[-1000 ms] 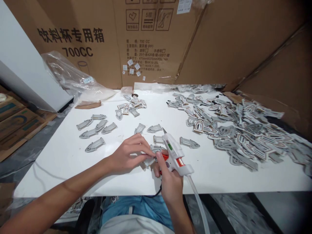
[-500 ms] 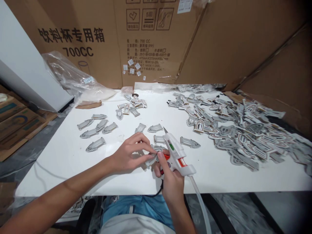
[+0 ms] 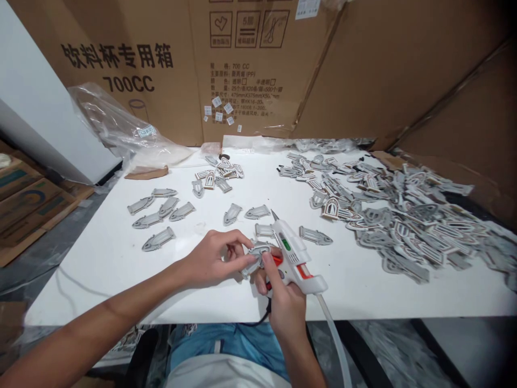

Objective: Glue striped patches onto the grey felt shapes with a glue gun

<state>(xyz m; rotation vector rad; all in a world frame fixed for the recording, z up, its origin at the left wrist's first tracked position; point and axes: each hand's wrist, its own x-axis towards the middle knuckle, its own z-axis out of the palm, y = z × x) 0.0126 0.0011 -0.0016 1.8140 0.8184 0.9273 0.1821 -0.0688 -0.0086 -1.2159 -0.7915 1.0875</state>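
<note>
A white hot glue gun (image 3: 294, 245) with an orange trigger rests in the grip of my right hand (image 3: 286, 304), its nozzle pointing up and away. A clear hose-like glue stick trails from its back end. My left hand (image 3: 214, 258) pinches a small grey arched piece (image 3: 257, 251) between thumb and fingers, beside the gun. My right thumb also presses against that piece. Just beyond my hands lie single grey arched pieces, one (image 3: 257, 212) behind the nozzle and another (image 3: 315, 235) to the gun's right.
A large heap of grey and white arched pieces (image 3: 404, 226) covers the table's right side. Several more lie at the left (image 3: 159, 238), with a small pile (image 3: 221, 172) farther back. A plastic bag (image 3: 137, 134) and cardboard boxes (image 3: 250, 70) stand along the back of the white table (image 3: 100, 280).
My left fingers have drawn back slightly from the grey piece's top, so more of it shows. The glue gun has shifted very little.
</note>
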